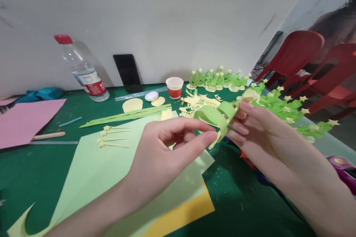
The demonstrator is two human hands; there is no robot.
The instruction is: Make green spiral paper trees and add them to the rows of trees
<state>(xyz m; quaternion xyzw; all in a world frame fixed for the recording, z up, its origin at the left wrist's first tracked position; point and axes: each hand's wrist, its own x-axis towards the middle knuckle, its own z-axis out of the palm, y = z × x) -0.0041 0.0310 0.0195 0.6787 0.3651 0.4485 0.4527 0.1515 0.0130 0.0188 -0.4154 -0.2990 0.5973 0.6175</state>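
My left hand (178,148) pinches one end of a curled green paper strip (213,114) between thumb and forefinger. The strip loops in a spiral around what looks like a thin pale stick, tilted in the air. At its other end my right hand (258,126) grips a pale yellow paper piece, its fingers closed around it. Several star-topped pale sticks (115,140) lie on the light green paper sheets (100,177) under my left hand. Finished green paper spirals with stars (219,77) stand on round bases at the back, and more (289,107) line the right side.
Paper scraps (198,102) lie behind my hands, beside a red and white paper cup (174,88). A water bottle (89,74) and a phone (128,72) stand by the wall. Green strips (125,116), pale discs (132,105) and pink paper (25,120) are leftward. Red chairs (294,55) stand beyond.
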